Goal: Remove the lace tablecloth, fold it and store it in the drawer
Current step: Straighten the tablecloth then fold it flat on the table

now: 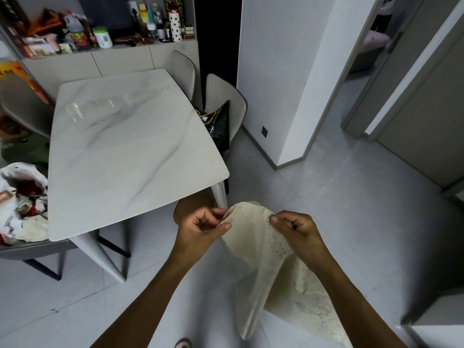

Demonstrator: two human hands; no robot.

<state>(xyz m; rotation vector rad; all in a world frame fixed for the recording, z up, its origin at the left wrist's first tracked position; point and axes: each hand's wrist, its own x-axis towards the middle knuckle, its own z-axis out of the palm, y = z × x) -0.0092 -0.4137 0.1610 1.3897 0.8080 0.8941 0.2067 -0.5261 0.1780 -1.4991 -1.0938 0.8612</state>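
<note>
The cream lace tablecloth (253, 247) hangs in front of me over the floor, off the table, draping down toward my feet. My left hand (200, 228) pinches its top edge on the left between thumb and fingers. My right hand (295, 228) pinches the top edge on the right. The stretch of cloth between the two hands arches upward. The white marble table (130, 151) stands bare to the upper left. No drawer can be made out.
A grey chair (226, 101) with a black bag stands at the table's right side. Another chair at the left holds a pile of cloth and bags (22, 204). A cluttered sideboard (100, 33) lies behind. A white pillar (283, 79) and doorways stand to the right.
</note>
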